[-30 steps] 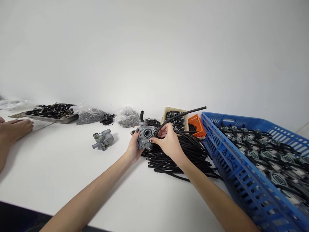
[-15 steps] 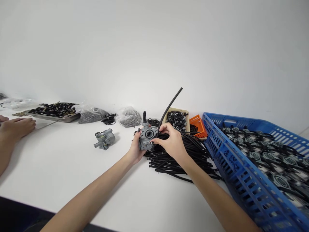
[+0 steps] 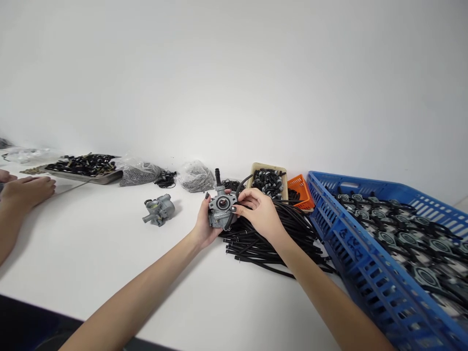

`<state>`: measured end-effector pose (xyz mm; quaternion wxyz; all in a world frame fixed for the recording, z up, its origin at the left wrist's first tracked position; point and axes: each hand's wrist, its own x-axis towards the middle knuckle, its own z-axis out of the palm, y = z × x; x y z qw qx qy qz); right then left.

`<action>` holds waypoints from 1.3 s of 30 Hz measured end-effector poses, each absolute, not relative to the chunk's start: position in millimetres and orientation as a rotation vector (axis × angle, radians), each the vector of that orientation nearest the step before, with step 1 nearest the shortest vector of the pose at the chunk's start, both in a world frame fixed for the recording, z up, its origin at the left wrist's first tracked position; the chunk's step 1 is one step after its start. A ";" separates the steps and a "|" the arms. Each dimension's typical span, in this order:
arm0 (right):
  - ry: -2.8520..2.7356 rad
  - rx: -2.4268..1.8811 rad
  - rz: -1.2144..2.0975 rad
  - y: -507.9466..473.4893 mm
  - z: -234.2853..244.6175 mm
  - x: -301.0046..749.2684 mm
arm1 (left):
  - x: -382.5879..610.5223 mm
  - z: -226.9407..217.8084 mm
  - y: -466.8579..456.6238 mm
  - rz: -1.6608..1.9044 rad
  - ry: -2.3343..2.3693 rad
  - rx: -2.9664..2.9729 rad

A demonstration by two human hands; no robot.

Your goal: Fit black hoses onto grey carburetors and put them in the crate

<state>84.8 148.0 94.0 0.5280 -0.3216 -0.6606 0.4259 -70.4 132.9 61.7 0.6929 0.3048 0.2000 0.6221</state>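
Observation:
A grey metal carburetor (image 3: 217,218) with a short black stub on top is held up by my left hand (image 3: 204,225), its thumb along the left side. The fingers behind the body are partly hidden. My right hand (image 3: 258,212) pinches a thin black rubber hose (image 3: 244,182) at the carburetor's right side. The hose's upper part curves up to the right, and a lower end shows below my right thumb. Beneath and right of my hands lies a pile of black hoses (image 3: 263,248). A second carburetor (image 3: 159,210) rests on the table to the left.
At the right a blue crate (image 3: 365,248) holds several carburetors with hoses. Behind the pile are a cream bin (image 3: 252,168) and an orange basket (image 3: 305,192). Bags of small parts (image 3: 197,176) and a metal tray (image 3: 106,179) line the wall. Another person's hand (image 3: 31,190) is at far left.
The hose's upper part has come down; far less of it stands above my right hand, and an end now shows below my thumb. The carburetor has turned slightly in my left hand.

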 end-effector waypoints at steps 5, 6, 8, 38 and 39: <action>-1.511 -0.741 1.085 144.1 94.5 82.8 | -72.7 58.8 135.4 1.343 0.398 0.717; -1.509 -0.732 1.104 141.9 95.5 82.4 | -73.3 58.4 136.1 1.338 0.403 0.709; -1.534 -0.730 1.090 137.1 97.9 81.8 | -74.3 58.0 137.1 1.332 0.433 0.675; -1.886 -0.681 1.238 163.8 86.2 103.6 | -76.1 56.8 139.0 1.181 0.483 0.589; -1.847 -0.719 1.225 167.2 84.8 104.4 | -75.2 57.1 140.0 1.231 0.489 0.613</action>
